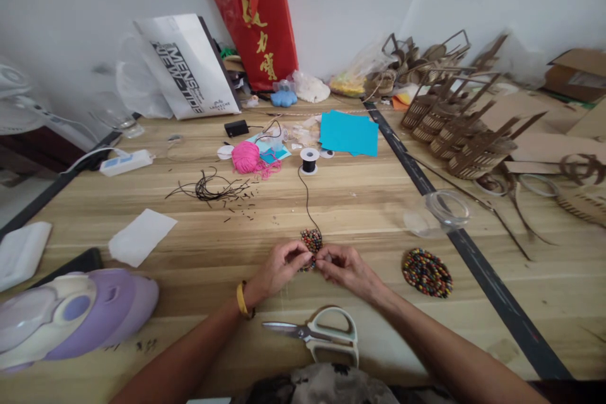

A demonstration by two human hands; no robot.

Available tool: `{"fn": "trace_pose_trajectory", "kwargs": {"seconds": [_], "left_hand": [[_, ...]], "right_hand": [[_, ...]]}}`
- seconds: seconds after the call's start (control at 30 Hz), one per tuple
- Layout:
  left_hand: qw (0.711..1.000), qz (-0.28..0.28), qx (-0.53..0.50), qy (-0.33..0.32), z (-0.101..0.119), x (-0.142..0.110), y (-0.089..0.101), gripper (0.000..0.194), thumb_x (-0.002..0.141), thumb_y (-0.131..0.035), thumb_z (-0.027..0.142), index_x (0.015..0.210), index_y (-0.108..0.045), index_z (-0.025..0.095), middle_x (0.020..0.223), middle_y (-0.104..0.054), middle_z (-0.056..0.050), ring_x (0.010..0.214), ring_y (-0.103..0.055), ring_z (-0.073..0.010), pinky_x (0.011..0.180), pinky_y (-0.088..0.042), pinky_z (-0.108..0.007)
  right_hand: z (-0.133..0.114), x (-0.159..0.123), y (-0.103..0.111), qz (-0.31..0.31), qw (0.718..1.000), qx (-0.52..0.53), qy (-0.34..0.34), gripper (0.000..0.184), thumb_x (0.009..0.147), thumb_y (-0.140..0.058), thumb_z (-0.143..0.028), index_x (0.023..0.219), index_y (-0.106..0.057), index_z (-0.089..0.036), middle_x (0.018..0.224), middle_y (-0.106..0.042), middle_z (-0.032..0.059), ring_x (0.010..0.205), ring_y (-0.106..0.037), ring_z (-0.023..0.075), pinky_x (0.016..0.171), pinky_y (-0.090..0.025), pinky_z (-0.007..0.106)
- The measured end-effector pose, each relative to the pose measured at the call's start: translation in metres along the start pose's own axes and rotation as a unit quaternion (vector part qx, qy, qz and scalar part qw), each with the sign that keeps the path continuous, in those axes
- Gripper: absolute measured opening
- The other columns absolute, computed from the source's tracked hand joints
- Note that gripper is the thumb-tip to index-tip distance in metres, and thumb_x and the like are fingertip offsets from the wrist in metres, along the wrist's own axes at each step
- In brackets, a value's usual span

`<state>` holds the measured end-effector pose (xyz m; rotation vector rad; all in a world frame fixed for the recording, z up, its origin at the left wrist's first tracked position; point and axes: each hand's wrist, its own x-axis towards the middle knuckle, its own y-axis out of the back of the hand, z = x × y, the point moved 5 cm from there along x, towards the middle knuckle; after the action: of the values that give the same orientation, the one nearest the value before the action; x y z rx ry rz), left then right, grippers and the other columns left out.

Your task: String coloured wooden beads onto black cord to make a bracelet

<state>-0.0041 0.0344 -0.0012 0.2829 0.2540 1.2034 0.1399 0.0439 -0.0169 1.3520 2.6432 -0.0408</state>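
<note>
Toward the front edge of the bench [374, 202], midway between its sides, the left hand [281, 265] pinches the beaded strand [311, 240] while the right hand [344, 268] meets it, fingertips drawn close, their exact grip too small to tell. Steady left fingers and small right-hand movements would suit such fine work best, with slack left in the black cord [308, 199] running to the spool [309, 161] and the scissors [326, 333] kept nearer that edge, clear of both wrists.
</note>
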Motion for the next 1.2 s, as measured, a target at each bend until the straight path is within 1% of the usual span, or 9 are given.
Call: {"fn": "trace_pose_trajectory", "kwargs": {"seconds": [0.1, 0.23, 0.4, 0.53, 0.67, 0.87, 0.97, 1.07, 1.2], "left_hand": [[0.996, 0.007, 0.084, -0.033, 0.009, -0.002, 0.0, 0.027, 0.091, -0.045, 0.031, 0.075, -0.058, 0.014, 0.071, -0.058, -0.001, 0.069, -0.052, -0.0132, 0.067, -0.04, -0.024], [0.979, 0.005, 0.183, -0.095, 0.016, -0.007, -0.002, 0.019, 0.092, -0.044, 0.025, 0.081, -0.056, 0.016, 0.08, -0.058, -0.003, 0.077, -0.052, -0.0152, 0.073, -0.042, -0.027], [0.939, -0.007, 0.305, -0.157, 0.019, -0.013, -0.01, 0.019, 0.094, -0.037, 0.02, 0.084, -0.053, 0.016, 0.088, -0.057, -0.006, 0.087, -0.052, -0.018, 0.083, -0.044, -0.033], [0.905, -0.021, 0.383, -0.183, 0.021, -0.015, -0.014, 0.021, 0.094, -0.036, 0.018, 0.083, -0.053, 0.016, 0.086, -0.056, -0.006, 0.085, -0.053, -0.0185, 0.081, -0.046, -0.034], [0.903, -0.029, 0.391, -0.176, 0.019, -0.015, -0.014, 0.018, 0.094, -0.037, 0.021, 0.088, -0.053, 0.016, 0.09, -0.057, -0.007, 0.088, -0.054, -0.0193, 0.082, -0.046, -0.034], [0.938, -0.041, 0.312, -0.144, 0.017, -0.013, -0.011, 0.017, 0.094, -0.037, 0.019, 0.087, -0.052, 0.016, 0.09, -0.058, -0.006, 0.088, -0.053, -0.0181, 0.082, -0.045, -0.032], [0.945, -0.037, 0.288, -0.148, 0.019, -0.012, -0.01, 0.018, 0.094, -0.037, 0.018, 0.085, -0.053, 0.017, 0.088, -0.058, -0.006, 0.086, -0.053, -0.0173, 0.082, -0.045, -0.031], [0.934, -0.03, 0.316, -0.165, 0.02, -0.012, -0.011, 0.017, 0.092, -0.039, 0.016, 0.081, -0.053, 0.017, 0.083, -0.058, -0.005, 0.082, -0.054, -0.0173, 0.081, -0.045, -0.031], [0.884, -0.032, 0.42, -0.204, 0.019, -0.014, -0.017, 0.014, 0.089, -0.041, 0.015, 0.082, -0.052, 0.017, 0.081, -0.058, -0.005, 0.082, -0.055, -0.0197, 0.083, -0.045, -0.035]], "right_hand": [[-0.001, 0.0, 0.0, 0.001, 1.0, -0.002, 0.002, 0.035, 0.081, -0.058, -0.048, 0.075, -0.056, -0.014, 0.055, -0.049, -0.0032, 0.047, -0.04, 0.0073, 0.045, -0.03, 0.019], [-0.003, -0.001, 0.0, 0.0, 1.0, -0.022, 0.019, 0.032, 0.083, -0.056, -0.045, 0.075, -0.056, -0.014, 0.056, -0.046, -0.0039, 0.048, -0.037, 0.0071, 0.046, -0.028, 0.019], [-0.003, -0.003, 0.0, 0.007, 0.995, -0.082, 0.056, 0.024, 0.086, -0.054, -0.035, 0.075, -0.057, -0.014, 0.06, -0.046, -0.0034, 0.054, -0.037, 0.0079, 0.049, -0.027, 0.02], [-0.001, -0.003, -0.001, 0.013, 0.992, -0.106, 0.06, 0.023, 0.086, -0.054, -0.034, 0.074, -0.057, -0.015, 0.059, -0.046, -0.0037, 0.055, -0.037, 0.0088, 0.05, -0.028, 0.021], [0.0, -0.003, 0.001, 0.019, 0.99, -0.125, 0.067, 0.022, 0.087, -0.053, -0.033, 0.074, -0.056, -0.015, 0.06, -0.045, -0.0035, 0.057, -0.038, 0.0093, 0.051, -0.029, 0.02], [-0.001, -0.003, 0.001, 0.015, 0.99, -0.123, 0.071, 0.02, 0.088, -0.051, -0.029, 0.075, -0.056, -0.015, 0.061, -0.046, -0.0033, 0.057, -0.038, 0.0092, 0.052, -0.029, 0.02], [-0.002, -0.003, 0.001, 0.013, 0.989, -0.128, 0.067, 0.019, 0.087, -0.052, -0.03, 0.077, -0.057, -0.015, 0.061, -0.047, -0.0033, 0.057, -0.039, 0.0095, 0.052, -0.029, 0.021], [-0.002, -0.003, 0.0, 0.01, 0.987, -0.146, 0.066, 0.018, 0.086, -0.053, -0.03, 0.076, -0.058, -0.015, 0.06, -0.046, -0.0036, 0.056, -0.039, 0.0096, 0.052, -0.029, 0.021], [-0.002, -0.003, -0.003, -0.003, 0.982, -0.179, 0.06, 0.018, 0.085, -0.051, -0.027, 0.074, -0.059, -0.015, 0.058, -0.046, -0.0035, 0.055, -0.037, 0.0098, 0.052, -0.029, 0.021]]}}
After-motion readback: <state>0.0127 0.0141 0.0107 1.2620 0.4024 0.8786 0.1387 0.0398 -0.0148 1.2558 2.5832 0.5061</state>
